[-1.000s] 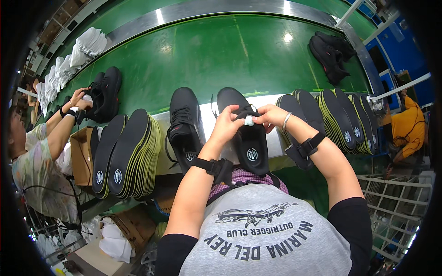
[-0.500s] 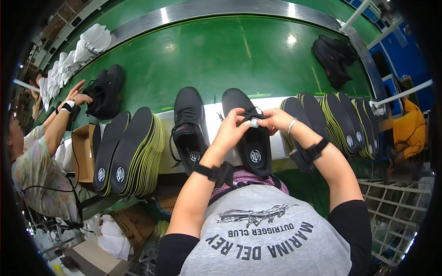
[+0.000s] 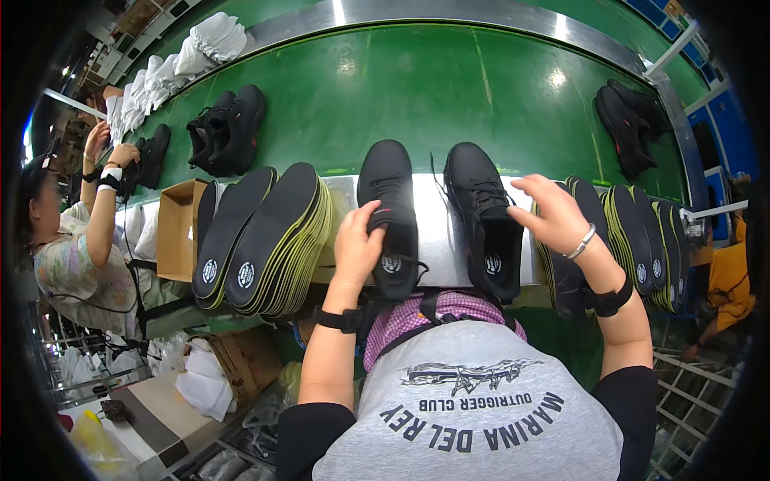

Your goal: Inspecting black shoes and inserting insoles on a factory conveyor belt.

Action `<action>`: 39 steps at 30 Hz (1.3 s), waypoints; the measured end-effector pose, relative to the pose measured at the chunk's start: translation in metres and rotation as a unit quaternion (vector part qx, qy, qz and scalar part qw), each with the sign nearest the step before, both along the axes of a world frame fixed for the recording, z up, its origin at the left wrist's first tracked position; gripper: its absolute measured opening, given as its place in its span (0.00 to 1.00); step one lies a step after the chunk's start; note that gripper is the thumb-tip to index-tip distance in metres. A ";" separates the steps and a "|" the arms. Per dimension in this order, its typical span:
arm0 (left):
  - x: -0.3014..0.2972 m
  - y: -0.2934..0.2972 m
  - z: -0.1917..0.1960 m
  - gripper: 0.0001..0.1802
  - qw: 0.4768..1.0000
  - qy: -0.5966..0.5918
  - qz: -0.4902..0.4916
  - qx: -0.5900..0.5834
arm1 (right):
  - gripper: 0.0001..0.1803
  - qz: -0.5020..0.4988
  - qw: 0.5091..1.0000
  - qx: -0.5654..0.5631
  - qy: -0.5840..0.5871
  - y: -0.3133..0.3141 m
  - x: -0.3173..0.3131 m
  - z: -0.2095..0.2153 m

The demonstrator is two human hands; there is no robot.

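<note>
Two black lace-up shoes stand side by side before me, toes pointing away, each with a dark insole and a round white print inside. My left hand [image 3: 358, 243] is at the left shoe [image 3: 387, 180], thumb and fingers closed on the left side of its collar by the tongue. A loose lace of that shoe trails over its right side near the heel. My right hand [image 3: 555, 214] hovers beside the right shoe [image 3: 480, 180], fingers apart, with the thumb tip close to its laces. Nothing shows in the right hand.
Stacks of black and lime insoles [image 3: 277, 232] flank the shoes, with more insoles [image 3: 634, 232] on the right. Further black shoe pairs lie on the green belt [image 3: 385, 88], far left [image 3: 234, 132] and far right [image 3: 626, 132]. A co-worker [image 3: 84, 256] stands left, near a cardboard box [image 3: 178, 228].
Both hands have left the right shoe's laces: my left went to the left shoe, my right drew back and opened. The view has shifted. The co-worker's hands have moved away from the nearer pair.
</note>
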State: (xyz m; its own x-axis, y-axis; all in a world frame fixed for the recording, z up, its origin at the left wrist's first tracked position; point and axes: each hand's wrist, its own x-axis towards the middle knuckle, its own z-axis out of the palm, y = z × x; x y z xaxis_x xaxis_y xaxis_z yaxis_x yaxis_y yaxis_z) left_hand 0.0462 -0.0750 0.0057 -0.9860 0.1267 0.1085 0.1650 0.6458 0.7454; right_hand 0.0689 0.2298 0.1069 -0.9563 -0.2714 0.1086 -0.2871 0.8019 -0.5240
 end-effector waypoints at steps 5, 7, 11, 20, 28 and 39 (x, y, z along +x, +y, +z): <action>0.007 0.045 0.010 0.16 0.999 0.046 -0.025 0.012 | 0.25 0.141 0.987 0.072 -0.007 -0.072 -0.012 -0.016; 0.009 0.057 0.012 0.16 0.998 0.037 -0.054 0.023 | 0.26 0.136 0.981 0.129 -0.044 -0.086 -0.023 -0.031; 0.006 0.059 0.007 0.17 0.987 0.144 -0.062 0.028 | 0.16 0.132 0.978 0.122 -0.106 -0.085 -0.046 -0.053; -0.032 0.043 -0.001 0.21 0.934 -0.230 -0.107 0.251 | 0.16 0.028 0.893 -0.036 -0.447 -0.079 -0.085 -0.062; -0.042 0.038 -0.006 0.24 0.870 -0.345 -0.141 0.323 | 0.16 -0.022 0.872 -0.045 -0.488 -0.083 -0.091 -0.064; -0.046 0.036 -0.001 0.28 0.862 -0.356 -0.174 0.316 | 0.14 -0.016 0.852 -0.054 -0.520 -0.082 -0.099 -0.074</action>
State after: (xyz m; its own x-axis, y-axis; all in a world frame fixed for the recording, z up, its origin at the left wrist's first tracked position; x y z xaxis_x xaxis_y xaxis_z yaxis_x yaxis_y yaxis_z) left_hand 0.0000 -0.0390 0.0046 -0.7448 0.5658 -0.3537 -0.3784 0.0785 0.9223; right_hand -0.0302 0.1475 0.0328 -0.5571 -0.2855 -0.7798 0.3995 0.7311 -0.5531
